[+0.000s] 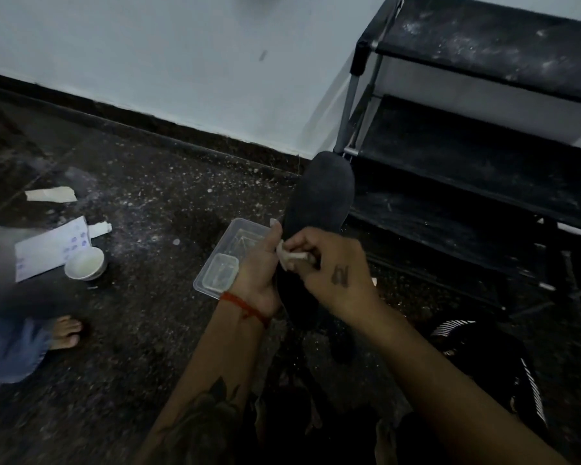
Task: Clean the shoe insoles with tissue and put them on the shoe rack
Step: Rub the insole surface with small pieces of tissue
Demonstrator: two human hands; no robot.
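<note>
A dark shoe insole (321, 193) stands up in front of me, toe end raised toward the black shoe rack (477, 156). My left hand (260, 266) grips the insole along its left edge, thumb on top. My right hand (332, 266) pinches a small white tissue (287, 256) and presses it against the insole's middle. The insole's lower end is hidden behind my hands. The rack's dusty dark shelves at the right carry nothing that I can see.
A clear plastic container (230, 253) with a smaller lid inside lies on the speckled dark floor behind my left hand. A white bowl (84, 263), papers (51, 246) and another person's foot (64, 332) are at the left. A black striped shoe (503, 360) lies at the right.
</note>
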